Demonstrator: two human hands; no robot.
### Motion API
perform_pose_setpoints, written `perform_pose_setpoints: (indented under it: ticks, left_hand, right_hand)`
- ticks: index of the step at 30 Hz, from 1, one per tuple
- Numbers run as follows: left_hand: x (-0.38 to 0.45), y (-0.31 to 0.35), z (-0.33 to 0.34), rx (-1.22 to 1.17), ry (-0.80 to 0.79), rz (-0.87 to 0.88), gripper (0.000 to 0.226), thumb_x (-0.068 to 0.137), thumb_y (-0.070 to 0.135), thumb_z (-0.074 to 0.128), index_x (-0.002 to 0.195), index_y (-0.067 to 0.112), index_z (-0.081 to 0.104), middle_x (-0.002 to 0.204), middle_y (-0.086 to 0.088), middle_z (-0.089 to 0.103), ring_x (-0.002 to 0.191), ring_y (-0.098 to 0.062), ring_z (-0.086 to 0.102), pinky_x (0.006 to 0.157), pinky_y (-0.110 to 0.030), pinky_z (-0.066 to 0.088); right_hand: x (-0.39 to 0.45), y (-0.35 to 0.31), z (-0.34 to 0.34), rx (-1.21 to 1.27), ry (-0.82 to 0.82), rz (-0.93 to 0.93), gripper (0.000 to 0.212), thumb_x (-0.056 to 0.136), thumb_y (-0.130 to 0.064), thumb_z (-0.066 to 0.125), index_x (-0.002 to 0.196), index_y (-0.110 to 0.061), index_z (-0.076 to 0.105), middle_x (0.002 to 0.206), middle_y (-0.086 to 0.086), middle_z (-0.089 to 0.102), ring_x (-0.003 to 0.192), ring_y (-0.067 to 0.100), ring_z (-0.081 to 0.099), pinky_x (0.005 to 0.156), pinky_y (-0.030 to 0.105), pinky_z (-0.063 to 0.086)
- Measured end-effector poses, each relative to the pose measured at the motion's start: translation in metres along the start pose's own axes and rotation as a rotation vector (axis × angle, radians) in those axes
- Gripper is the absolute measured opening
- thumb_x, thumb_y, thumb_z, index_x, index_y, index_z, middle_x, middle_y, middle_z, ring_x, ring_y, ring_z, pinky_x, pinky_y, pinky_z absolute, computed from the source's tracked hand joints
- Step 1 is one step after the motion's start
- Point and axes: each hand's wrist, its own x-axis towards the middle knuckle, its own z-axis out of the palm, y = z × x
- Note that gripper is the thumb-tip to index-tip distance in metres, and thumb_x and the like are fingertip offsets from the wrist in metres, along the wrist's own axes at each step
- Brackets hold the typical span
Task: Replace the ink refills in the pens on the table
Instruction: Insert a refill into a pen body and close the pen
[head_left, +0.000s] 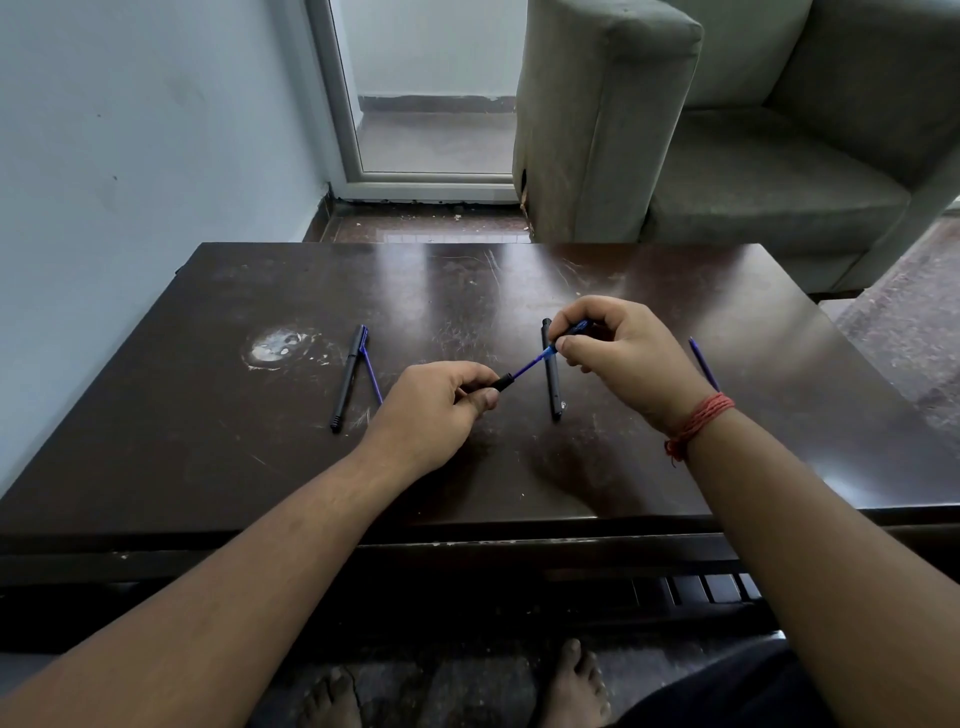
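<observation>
While the left hand (441, 402) pinched the black pen barrel (503, 383) and the right hand (618, 353) gripped the blue refill (530, 365) partly drawn out of it, both just above the table (208, 467), the thin refill looked light, smooth and easily bent, best held close to the barrel mouth. Counted from that barrel, I saw three pens: this one, a black pen (552, 371) lying just behind it, and another pen (348, 376) well to its left. Refills also numbered three: the held one, a loose refill (372, 376) beside the left pen, and a second loose refill (704, 364) far right.
</observation>
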Motion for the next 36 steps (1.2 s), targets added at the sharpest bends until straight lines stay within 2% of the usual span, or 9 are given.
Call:
perform_pose_setpoints:
  ticks: [3, 7, 10, 14, 16, 24, 30, 33, 36]
  left_hand:
    - [0.0, -0.001, 0.001, -0.003, 0.003, 0.001, 0.019, 0.093, 0.022, 0.066, 0.109, 0.025, 0.074, 0.08, 0.012, 0.07, 0.076, -0.008, 0.066, 0.077, -0.037, 0.059]
    - [0.0, -0.001, 0.001, -0.001, 0.013, 0.005, 0.019, 0.093, 0.022, 0.066, 0.109, 0.025, 0.074, 0.079, 0.012, 0.07, 0.075, -0.008, 0.066, 0.077, -0.036, 0.058]
    - [0.001, -0.001, 0.001, 0.005, 0.017, 0.01, 0.019, 0.092, 0.022, 0.066, 0.11, 0.025, 0.074, 0.08, 0.011, 0.071, 0.075, -0.008, 0.066, 0.076, -0.035, 0.058]
    - [0.0, -0.001, 0.002, 0.013, 0.012, 0.031, 0.019, 0.092, 0.023, 0.066, 0.109, 0.027, 0.074, 0.079, 0.012, 0.07, 0.074, -0.006, 0.066, 0.074, -0.031, 0.056]
    - [0.0, -0.001, 0.002, 0.023, 0.012, 0.036, 0.018, 0.092, 0.023, 0.067, 0.108, 0.027, 0.074, 0.079, 0.012, 0.07, 0.074, -0.005, 0.065, 0.072, -0.028, 0.054]
    - [0.0, -0.001, 0.001, 0.023, 0.018, 0.048, 0.019, 0.092, 0.023, 0.066, 0.109, 0.025, 0.074, 0.081, 0.012, 0.07, 0.075, -0.006, 0.064, 0.072, -0.029, 0.053]
    - [0.0, -0.003, 0.001, 0.043, 0.04, 0.063, 0.018, 0.092, 0.023, 0.066, 0.108, 0.026, 0.074, 0.082, 0.012, 0.07, 0.077, -0.007, 0.065, 0.075, -0.036, 0.057]
    - [-0.001, -0.003, 0.002, 0.06, 0.051, 0.083, 0.018, 0.091, 0.023, 0.067, 0.108, 0.025, 0.074, 0.085, 0.011, 0.071, 0.079, -0.008, 0.065, 0.076, -0.038, 0.057]
    - [-0.001, -0.003, 0.002, 0.065, 0.049, 0.085, 0.018, 0.091, 0.022, 0.067, 0.108, 0.025, 0.074, 0.088, 0.01, 0.071, 0.081, -0.009, 0.065, 0.077, -0.04, 0.057]
  right_hand:
    - [0.0, 0.001, 0.002, 0.0, -0.008, -0.002, 0.011, 0.084, -0.013, 0.063, 0.088, -0.021, 0.071, 0.094, 0.01, 0.07, 0.085, 0.032, 0.065, 0.08, 0.05, 0.057]
    - [0.001, 0.003, 0.004, -0.008, -0.018, -0.018, 0.011, 0.084, -0.013, 0.065, 0.089, -0.021, 0.071, 0.096, 0.008, 0.07, 0.088, 0.029, 0.066, 0.082, 0.048, 0.057]
    - [0.0, 0.003, 0.003, -0.038, -0.039, -0.032, 0.012, 0.085, -0.012, 0.065, 0.09, -0.022, 0.072, 0.093, 0.009, 0.071, 0.083, 0.027, 0.066, 0.079, 0.042, 0.059]
    - [-0.001, 0.002, 0.007, -0.074, -0.124, -0.052, 0.014, 0.086, -0.01, 0.067, 0.091, -0.023, 0.072, 0.085, 0.01, 0.07, 0.06, 0.003, 0.055, 0.065, 0.026, 0.052]
    - [-0.002, 0.002, 0.011, -0.109, -0.145, -0.054, 0.015, 0.086, -0.01, 0.068, 0.093, -0.022, 0.072, 0.083, 0.006, 0.068, 0.053, -0.003, 0.052, 0.063, 0.02, 0.049]
    - [-0.004, -0.001, 0.014, -0.114, -0.144, -0.092, 0.015, 0.086, -0.006, 0.068, 0.095, -0.017, 0.071, 0.081, -0.009, 0.063, 0.057, -0.009, 0.055, 0.06, 0.011, 0.044]
    - [-0.002, 0.001, 0.015, -0.162, -0.145, -0.102, 0.01, 0.087, -0.014, 0.071, 0.095, -0.02, 0.072, 0.081, -0.01, 0.064, 0.063, -0.009, 0.056, 0.063, 0.008, 0.044]
    - [-0.001, 0.003, 0.018, -0.204, -0.134, -0.087, 0.005, 0.089, -0.027, 0.07, 0.091, -0.022, 0.072, 0.076, -0.006, 0.068, 0.066, 0.0, 0.06, 0.06, 0.014, 0.047]
    - [0.002, 0.005, 0.023, -0.283, -0.111, -0.035, 0.029, 0.091, -0.046, 0.062, 0.08, -0.021, 0.07, 0.067, -0.002, 0.068, 0.059, 0.008, 0.06, 0.056, 0.023, 0.049]
